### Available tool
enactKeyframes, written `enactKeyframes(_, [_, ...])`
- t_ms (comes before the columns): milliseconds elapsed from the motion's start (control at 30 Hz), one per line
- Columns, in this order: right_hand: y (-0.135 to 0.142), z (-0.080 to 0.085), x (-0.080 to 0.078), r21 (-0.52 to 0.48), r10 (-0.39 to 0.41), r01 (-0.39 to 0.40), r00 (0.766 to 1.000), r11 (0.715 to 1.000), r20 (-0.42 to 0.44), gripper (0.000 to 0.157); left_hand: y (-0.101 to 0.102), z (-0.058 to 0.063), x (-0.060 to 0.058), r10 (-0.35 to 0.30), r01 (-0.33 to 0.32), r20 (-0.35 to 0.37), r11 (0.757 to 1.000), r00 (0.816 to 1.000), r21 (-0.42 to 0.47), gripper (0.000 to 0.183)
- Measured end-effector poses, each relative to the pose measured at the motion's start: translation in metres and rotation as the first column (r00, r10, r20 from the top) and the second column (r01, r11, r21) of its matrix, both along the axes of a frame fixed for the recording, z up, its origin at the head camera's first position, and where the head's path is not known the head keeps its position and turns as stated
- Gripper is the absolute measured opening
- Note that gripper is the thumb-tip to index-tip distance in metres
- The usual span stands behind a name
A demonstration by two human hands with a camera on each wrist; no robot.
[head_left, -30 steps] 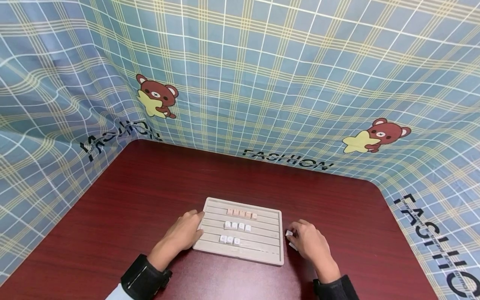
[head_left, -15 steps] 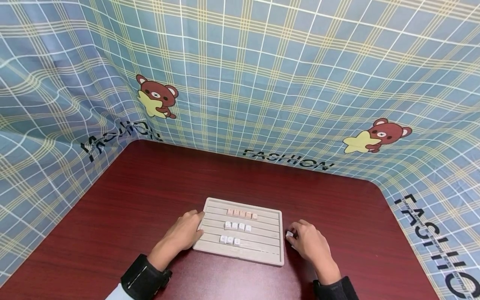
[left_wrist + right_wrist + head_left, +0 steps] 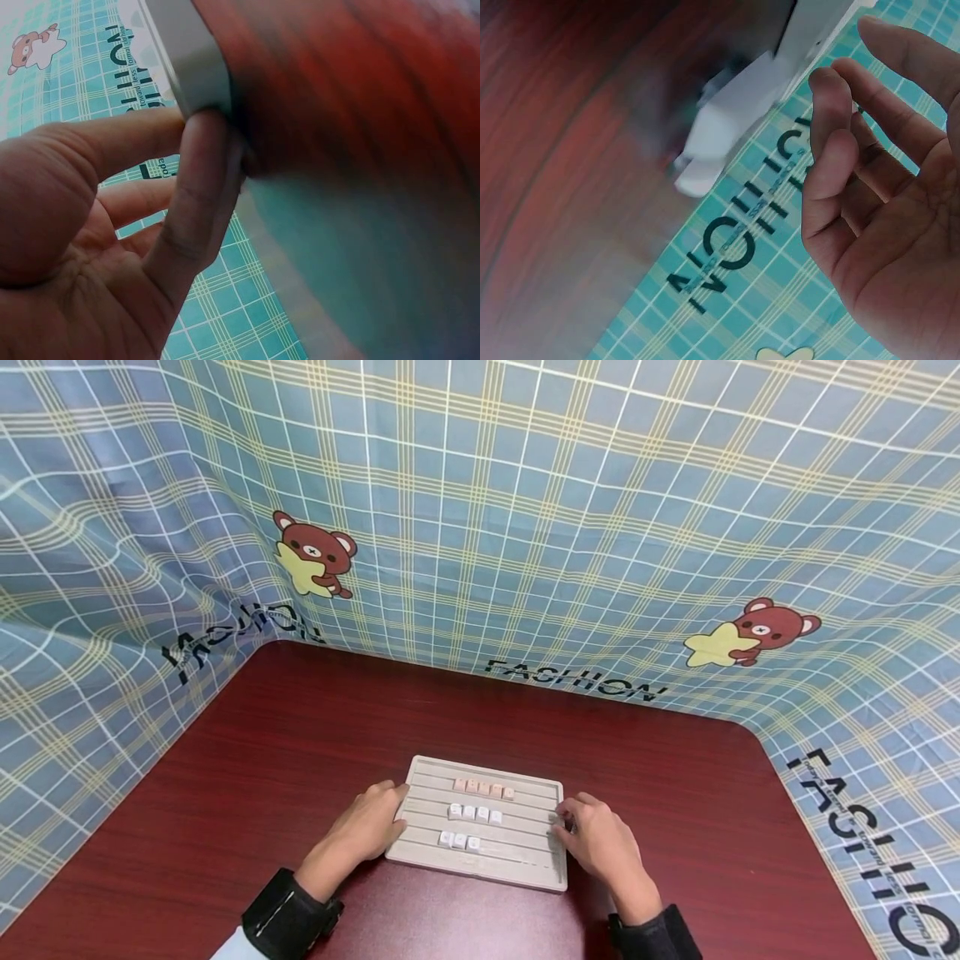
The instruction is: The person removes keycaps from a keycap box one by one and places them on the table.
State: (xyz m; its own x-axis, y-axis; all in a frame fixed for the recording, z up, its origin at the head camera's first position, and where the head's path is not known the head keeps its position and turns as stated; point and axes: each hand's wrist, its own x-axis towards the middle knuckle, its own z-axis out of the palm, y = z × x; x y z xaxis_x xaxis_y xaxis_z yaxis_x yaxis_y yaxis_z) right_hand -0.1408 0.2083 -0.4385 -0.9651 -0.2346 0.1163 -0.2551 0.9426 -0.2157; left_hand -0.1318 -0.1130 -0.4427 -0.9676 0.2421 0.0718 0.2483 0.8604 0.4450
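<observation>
My left hand (image 3: 367, 822) grips the left edge of a beige grooved board (image 3: 525, 852), thumb and fingers around the edge in the left wrist view. On the board stand a row of peach keycaps (image 3: 483, 788), a row of several white keycaps (image 3: 476, 813) and a shorter row of three white keycaps (image 3: 459, 841). At the board's right edge is my right hand (image 3: 603, 839), its fingers bent, with a gap between thumb and index finger and nothing showing in it. Blurred white keycaps (image 3: 735, 112) lie beside the board in the right wrist view, hidden behind the hand in the head view.
The dark red table (image 3: 360, 702) spreads around the board. Blue plaid cloth (image 3: 480, 543) with bear prints hangs along the back and both sides. Black bands (image 3: 288, 910) wrap both wrists.
My right hand has moved left from the loose white keycaps to the board's right edge, covering where they showed. The left hand and the rows of keycaps have stayed put.
</observation>
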Motion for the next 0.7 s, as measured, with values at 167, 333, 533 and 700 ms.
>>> enactKeyframes(167, [-0.014,0.002,-0.003,-0.003,0.035,-0.036,0.999,0.999,-0.023,0.018,0.000,0.000,-0.001,0.002,-0.002,0.005,1.000,1.000,-0.003,0.034])
enactKeyframes(333, [-0.027,0.005,-0.005,-0.033,0.066,-0.068,0.997,0.997,-0.049,0.017,0.000,-0.001,-0.002,0.001,-0.001,0.008,1.000,1.000,0.004,0.036])
enactKeyframes(533, [-0.040,0.005,-0.005,-0.042,0.089,-0.091,0.995,0.995,-0.035,0.017,0.000,-0.002,-0.002,-0.003,0.003,0.016,1.000,1.000,0.012,0.036])
enactKeyframes(700, [-0.050,0.002,-0.004,-0.003,0.125,-0.126,0.991,0.992,-0.051,0.018,0.000,-0.002,-0.001,-0.001,0.001,0.017,1.000,1.000,0.016,0.035])
